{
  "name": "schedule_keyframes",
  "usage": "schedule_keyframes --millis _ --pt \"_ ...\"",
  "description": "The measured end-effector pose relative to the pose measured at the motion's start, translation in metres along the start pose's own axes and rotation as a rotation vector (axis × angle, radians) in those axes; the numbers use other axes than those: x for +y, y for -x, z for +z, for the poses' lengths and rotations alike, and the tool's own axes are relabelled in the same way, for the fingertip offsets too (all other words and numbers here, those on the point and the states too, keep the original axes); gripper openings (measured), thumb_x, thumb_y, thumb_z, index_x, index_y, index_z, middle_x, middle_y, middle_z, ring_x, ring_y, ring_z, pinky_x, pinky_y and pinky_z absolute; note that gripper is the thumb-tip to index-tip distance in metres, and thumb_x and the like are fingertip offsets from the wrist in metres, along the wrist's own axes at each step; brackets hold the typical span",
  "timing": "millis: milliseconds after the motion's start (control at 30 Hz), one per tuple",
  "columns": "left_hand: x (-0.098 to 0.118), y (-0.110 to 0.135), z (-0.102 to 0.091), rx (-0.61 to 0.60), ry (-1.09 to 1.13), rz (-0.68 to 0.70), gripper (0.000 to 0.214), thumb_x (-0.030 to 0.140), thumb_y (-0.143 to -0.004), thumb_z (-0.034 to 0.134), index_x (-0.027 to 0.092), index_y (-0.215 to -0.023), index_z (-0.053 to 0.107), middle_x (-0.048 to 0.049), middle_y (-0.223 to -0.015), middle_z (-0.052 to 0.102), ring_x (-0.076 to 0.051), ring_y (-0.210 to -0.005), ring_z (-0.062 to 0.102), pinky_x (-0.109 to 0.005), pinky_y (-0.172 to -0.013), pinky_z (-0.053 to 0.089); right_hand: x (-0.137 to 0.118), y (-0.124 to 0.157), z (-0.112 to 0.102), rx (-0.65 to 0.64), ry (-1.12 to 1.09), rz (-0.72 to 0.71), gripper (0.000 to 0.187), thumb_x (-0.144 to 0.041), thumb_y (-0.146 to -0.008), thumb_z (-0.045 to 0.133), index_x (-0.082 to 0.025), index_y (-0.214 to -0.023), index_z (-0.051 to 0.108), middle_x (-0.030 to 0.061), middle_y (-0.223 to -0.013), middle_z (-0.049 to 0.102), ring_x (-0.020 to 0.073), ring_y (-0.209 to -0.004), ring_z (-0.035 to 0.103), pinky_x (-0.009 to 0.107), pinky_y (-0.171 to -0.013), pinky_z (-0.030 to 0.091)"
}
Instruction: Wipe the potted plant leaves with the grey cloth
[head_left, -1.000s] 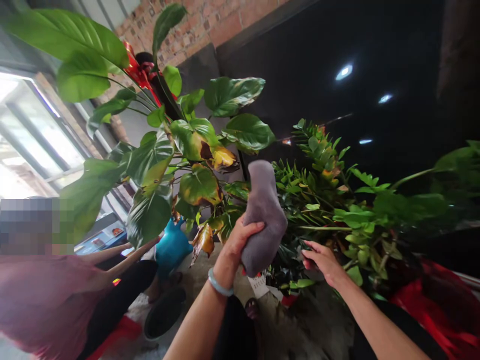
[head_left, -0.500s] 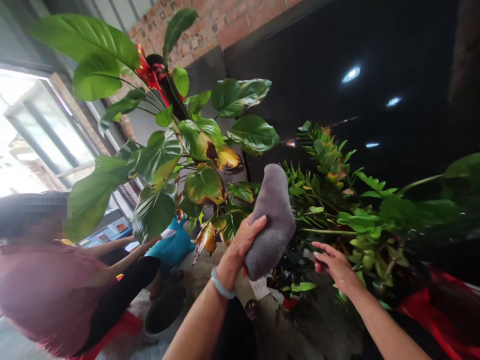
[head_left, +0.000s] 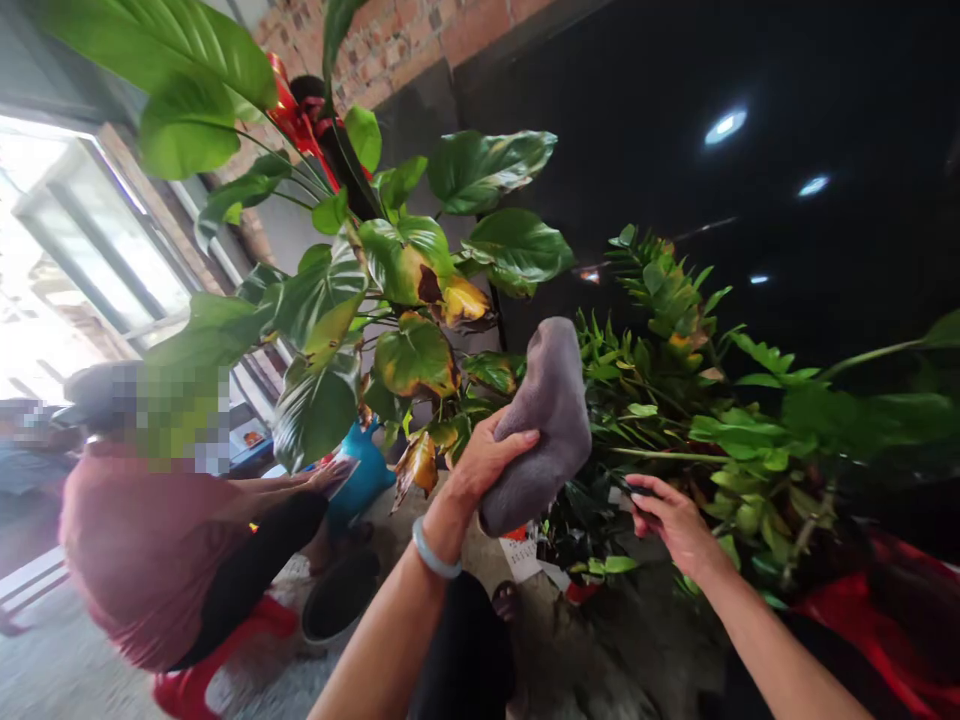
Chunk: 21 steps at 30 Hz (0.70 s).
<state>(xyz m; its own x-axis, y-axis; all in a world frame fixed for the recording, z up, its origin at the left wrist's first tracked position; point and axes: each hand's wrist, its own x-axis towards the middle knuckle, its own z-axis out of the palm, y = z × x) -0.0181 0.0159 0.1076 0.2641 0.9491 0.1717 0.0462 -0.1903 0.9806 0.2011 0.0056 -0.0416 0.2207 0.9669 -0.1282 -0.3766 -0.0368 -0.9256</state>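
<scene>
My left hand (head_left: 491, 455), a pale bangle (head_left: 436, 550) on its wrist, grips a grey plush sock-shaped piece (head_left: 546, 425) with the thumb across its face. The piece is held up and tilted, its rounded narrow end at the top and its wider end below. To its right, apart from it, my right hand (head_left: 670, 522) has its fingers closed around a small dark tool (head_left: 637, 491). A pale tip seems to stick out on the tool's left side; its kind is too small to make out.
A large-leaved potted plant (head_left: 411, 355) with browned leaves stands ahead, more foliage (head_left: 675, 400) to the right. At left a person (head_left: 150, 550) sits on a red stool (head_left: 225, 650) beside a dark bucket (head_left: 341, 600) and a blue bag (head_left: 364, 475). Red plastic (head_left: 862, 620) lies at lower right.
The view has shifted slightly. The grey piece has moved and turned a little in my left hand. My right hand keeps its closed hold. The seated person appears more upright.
</scene>
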Motion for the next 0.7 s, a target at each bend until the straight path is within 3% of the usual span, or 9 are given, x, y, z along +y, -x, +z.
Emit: schedule_keyframes --millis 67,133,200,233,300,400,500,567,700 --pt "-0.022 0.005 0.009 -0.039 -0.074 -0.062 0.038 0.027 -0.060 0.073 0.012 -0.094 0.072 -0.0022 -0.081 0.070 -0.020 -0.074 0.061 -0.027 -0.069 0.046 0.002 0.000 0.001 0.011 0.007 0.013 0.033 -0.030 -0.046 0.068 -0.020 -0.078 0.067 -0.0041 -0.048 0.057 0.0126 -0.040 0.048 0.027 -0.042 0.041" --pt "-0.042 0.023 0.014 -0.209 -0.177 -0.202 0.035 0.023 -0.059 0.072 0.013 -0.093 0.074 -0.0011 -0.078 0.070 -0.020 -0.074 0.061 -0.026 -0.066 0.045 0.004 -0.001 -0.001 0.032 0.022 0.026 0.031 -0.028 -0.047 0.066 -0.020 -0.077 0.066 -0.0037 -0.049 0.058 0.0122 -0.039 0.048 0.026 -0.040 0.039" --pt "-0.047 0.043 0.009 -0.400 -0.231 -0.328 0.039 0.023 -0.058 0.073 0.016 -0.097 0.074 -0.0007 -0.081 0.071 -0.021 -0.075 0.062 -0.026 -0.065 0.046 0.005 -0.002 -0.004 0.043 0.028 0.032 0.029 -0.027 -0.048 0.065 -0.019 -0.076 0.066 -0.0039 -0.048 0.058 0.0119 -0.038 0.048 0.025 -0.039 0.037" --pt "-0.043 0.050 0.004 -0.441 -0.232 -0.350 0.042 0.025 -0.058 0.075 0.017 -0.099 0.074 -0.0009 -0.083 0.071 -0.021 -0.077 0.062 -0.026 -0.066 0.046 0.006 -0.002 -0.006 0.046 0.028 0.032 0.028 -0.026 -0.047 0.065 -0.019 -0.075 0.066 -0.0041 -0.048 0.058 0.0116 -0.038 0.048 0.024 -0.039 0.036" --pt "-0.026 0.052 -0.007 -0.367 -0.193 -0.287 0.049 0.028 -0.056 0.077 0.018 -0.104 0.073 -0.0021 -0.088 0.072 -0.022 -0.080 0.063 -0.027 -0.069 0.047 0.005 -0.002 -0.008 0.048 0.022 0.030 0.026 -0.026 -0.047 0.064 -0.019 -0.072 0.065 -0.0049 -0.045 0.056 0.0112 -0.037 0.047 0.024 -0.039 0.037" --pt "-0.002 0.030 -0.016 -0.077 -0.085 -0.079 0.054 0.034 -0.057 0.078 0.016 -0.108 0.070 -0.0046 -0.088 0.071 -0.021 -0.078 0.063 -0.027 -0.068 0.048 0.003 -0.002 -0.005 0.043 0.011 0.029 0.027 -0.027 -0.046 0.065 -0.019 -0.072 0.065 -0.0050 -0.044 0.056 0.0109 -0.036 0.047 0.025 -0.039 0.039" --pt "-0.010 0.010 -0.007 0.117 -0.066 0.015 0.051 0.036 -0.062 0.075 0.015 -0.108 0.068 -0.0054 -0.090 0.071 -0.021 -0.079 0.062 -0.028 -0.072 0.048 0.000 0.000 0.000 0.038 0.005 0.035 0.030 -0.027 -0.046 0.066 -0.019 -0.075 0.065 -0.0035 -0.047 0.059 0.0109 -0.037 0.047 0.025 -0.039 0.040" --pt "-0.031 0.014 0.003 0.092 -0.173 -0.043 0.048 0.031 -0.060 0.076 0.014 -0.104 0.070 -0.0048 -0.090 0.071 -0.021 -0.081 0.062 -0.029 -0.075 0.048 -0.001 0.002 0.003 0.040 0.005 0.043 0.029 -0.027 -0.045 0.067 -0.020 -0.073 0.065 -0.0031 -0.047 0.059 0.0108 -0.037 0.047 0.025 -0.039 0.039" --pt "-0.059 0.057 0.005 -0.284 -0.295 -0.299 0.048 0.029 -0.056 0.077 0.016 -0.102 0.073 -0.0019 -0.086 0.071 -0.024 -0.083 0.062 -0.030 -0.073 0.048 -0.001 0.002 0.001 0.041 0.015 0.053 0.028 -0.025 -0.045 0.067 -0.019 -0.072 0.067 -0.0036 -0.047 0.060 0.0111 -0.038 0.049 0.024 -0.039 0.037"
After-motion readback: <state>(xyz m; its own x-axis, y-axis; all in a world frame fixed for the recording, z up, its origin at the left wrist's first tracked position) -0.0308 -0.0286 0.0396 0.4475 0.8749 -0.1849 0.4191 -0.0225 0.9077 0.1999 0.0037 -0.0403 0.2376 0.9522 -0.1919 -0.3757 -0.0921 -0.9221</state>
